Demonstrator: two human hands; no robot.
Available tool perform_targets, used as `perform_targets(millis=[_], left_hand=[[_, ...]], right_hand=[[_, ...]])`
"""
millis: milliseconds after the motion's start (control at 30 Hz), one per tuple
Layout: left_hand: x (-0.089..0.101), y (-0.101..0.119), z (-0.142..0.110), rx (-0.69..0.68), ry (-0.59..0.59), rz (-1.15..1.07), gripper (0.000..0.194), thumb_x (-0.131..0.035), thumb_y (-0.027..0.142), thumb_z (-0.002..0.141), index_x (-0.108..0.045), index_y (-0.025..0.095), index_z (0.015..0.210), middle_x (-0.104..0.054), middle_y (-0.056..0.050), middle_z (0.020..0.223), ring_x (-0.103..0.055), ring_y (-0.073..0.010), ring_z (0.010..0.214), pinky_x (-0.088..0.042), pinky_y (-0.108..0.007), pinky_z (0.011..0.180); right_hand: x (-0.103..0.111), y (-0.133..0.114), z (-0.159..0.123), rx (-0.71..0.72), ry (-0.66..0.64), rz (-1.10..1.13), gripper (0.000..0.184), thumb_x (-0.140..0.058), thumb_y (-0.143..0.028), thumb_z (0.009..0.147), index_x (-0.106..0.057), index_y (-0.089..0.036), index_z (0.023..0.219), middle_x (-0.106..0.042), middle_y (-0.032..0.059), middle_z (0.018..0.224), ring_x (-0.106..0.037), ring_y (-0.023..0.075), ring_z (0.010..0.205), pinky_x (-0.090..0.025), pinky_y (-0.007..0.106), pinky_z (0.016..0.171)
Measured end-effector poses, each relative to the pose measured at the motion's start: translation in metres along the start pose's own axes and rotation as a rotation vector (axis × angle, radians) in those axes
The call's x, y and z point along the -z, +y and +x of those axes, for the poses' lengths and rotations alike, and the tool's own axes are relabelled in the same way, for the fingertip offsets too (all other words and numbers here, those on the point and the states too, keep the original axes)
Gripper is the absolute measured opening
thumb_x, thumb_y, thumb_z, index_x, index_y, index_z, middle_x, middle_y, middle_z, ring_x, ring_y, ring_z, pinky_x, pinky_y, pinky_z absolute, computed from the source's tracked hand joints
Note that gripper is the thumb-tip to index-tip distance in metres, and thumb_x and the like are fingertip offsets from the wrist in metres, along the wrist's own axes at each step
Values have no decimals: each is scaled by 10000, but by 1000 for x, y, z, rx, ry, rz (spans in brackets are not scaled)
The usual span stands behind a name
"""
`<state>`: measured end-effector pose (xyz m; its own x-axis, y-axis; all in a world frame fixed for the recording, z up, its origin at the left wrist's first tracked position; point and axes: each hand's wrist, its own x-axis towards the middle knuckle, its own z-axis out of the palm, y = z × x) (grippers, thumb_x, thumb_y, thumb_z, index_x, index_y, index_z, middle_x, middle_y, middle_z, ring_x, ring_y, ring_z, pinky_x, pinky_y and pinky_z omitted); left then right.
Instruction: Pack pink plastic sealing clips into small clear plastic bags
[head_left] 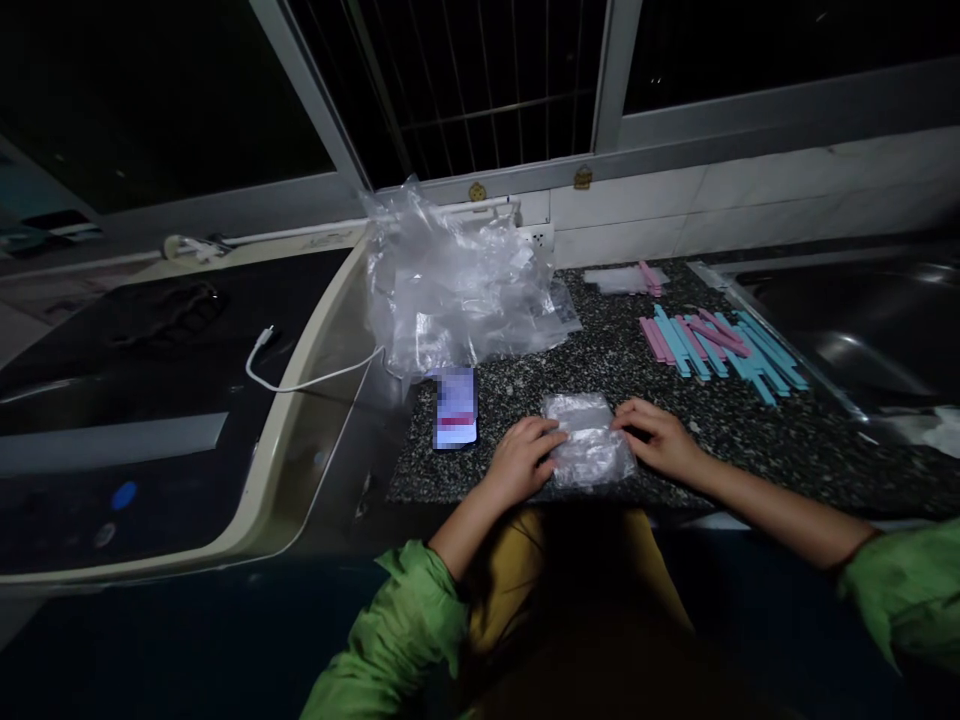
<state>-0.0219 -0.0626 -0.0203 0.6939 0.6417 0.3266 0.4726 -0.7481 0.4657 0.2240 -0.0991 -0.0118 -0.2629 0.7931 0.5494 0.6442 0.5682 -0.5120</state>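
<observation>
A stack of clear plastic bags [589, 437] lies flat on the dark speckled counter, close to its front edge. At its left side my left hand [523, 460] holds the edge, fingers bent over the plastic and the thumb low beside it. On the opposite edge, my right hand [664, 440] has its fingertips closed on the plastic near the upper right corner. Whatever is under the fingertips is hidden. Left of the stack lies a phone [455, 408] with a lit, blurred screen.
A large heap of clear plastic bags [457, 280] stands behind the phone. Pink and blue strips [720, 345] lie at the right, near a metal sink [862, 340]. Farther back are white and pink strips [626, 280]. A washing machine [300, 350] with a white cable [322, 383] adjoins the counter.
</observation>
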Motion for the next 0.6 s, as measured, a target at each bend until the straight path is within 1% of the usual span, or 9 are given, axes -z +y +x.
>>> perform_targets(millis=[67, 133, 200, 267, 367, 433, 467, 500, 600], left_hand=[[0, 0, -1, 1, -4, -27, 294, -558, 164, 759, -647, 219, 1033, -615, -82, 1137, -507, -231, 1074, -419, -432, 944], [2, 1, -2, -2, -8, -60, 323, -545, 138, 746, -639, 217, 1044, -617, -82, 1128, -513, -225, 1065, -424, -424, 939], [5, 3, -4, -13, -7, -107, 424, -532, 113, 729, -583, 218, 1136, -596, -83, 1165, -501, -218, 1092, -411, -420, 963], [8, 4, -7, -27, -4, -151, 543, -538, 103, 711, -491, 206, 1242, -550, -93, 1238, -465, -216, 1154, -379, -417, 1006], [9, 5, -9, -2, -12, -157, 716, -632, 163, 672, -369, 174, 1338, -444, -131, 1354, -377, -246, 1252, -321, -441, 1057], [6, 5, -7, 42, 5, -134, 793, -703, 229, 636, -357, 173, 1348, -408, -148, 1382, -352, -274, 1270, -311, -471, 1055], [3, 5, -5, 57, 28, -127, 777, -719, 240, 626, -390, 180, 1327, -424, -146, 1371, -363, -279, 1260, -316, -480, 1046], [1, 4, -2, 62, 56, -126, 706, -717, 226, 628, -450, 190, 1280, -462, -136, 1339, -390, -276, 1236, -329, -481, 1031], [-6, 3, 4, 45, 134, -157, 331, -641, 127, 664, -639, 202, 986, -620, -85, 1119, -505, -235, 1083, -386, -449, 965]], right_hand=[[2, 0, -3, -54, -53, 26, 128, -512, -193, 791, -638, -202, 768, -633, 59, 827, -615, 159, 777, -500, 288, 682], [3, 1, -4, -103, -108, 47, 131, -513, -197, 776, -641, -205, 749, -648, 54, 820, -620, 165, 775, -499, 298, 693], [4, 1, -3, -153, -142, 74, 134, -512, -194, 756, -643, -201, 733, -658, 51, 805, -622, 170, 758, -496, 303, 689], [4, 2, -1, -203, -142, 113, 141, -503, -188, 738, -643, -193, 722, -657, 49, 776, -616, 169, 723, -491, 299, 663], [3, 2, 2, -265, -132, 167, 138, -502, -191, 721, -639, -183, 707, -646, 43, 734, -598, 164, 684, -476, 283, 618], [3, 2, 3, -287, -139, 184, 130, -510, -198, 714, -638, -180, 701, -641, 41, 722, -589, 161, 671, -467, 277, 604], [3, 1, 4, -290, -143, 188, 131, -510, -198, 711, -639, -179, 702, -640, 41, 723, -585, 159, 668, -465, 276, 603], [3, 0, 4, -288, -143, 188, 134, -507, -194, 708, -640, -178, 701, -639, 40, 722, -583, 158, 666, -463, 275, 605], [2, -1, 4, -275, -146, 186, 139, -504, -188, 702, -643, -180, 698, -638, 38, 722, -580, 156, 669, -461, 274, 611]])
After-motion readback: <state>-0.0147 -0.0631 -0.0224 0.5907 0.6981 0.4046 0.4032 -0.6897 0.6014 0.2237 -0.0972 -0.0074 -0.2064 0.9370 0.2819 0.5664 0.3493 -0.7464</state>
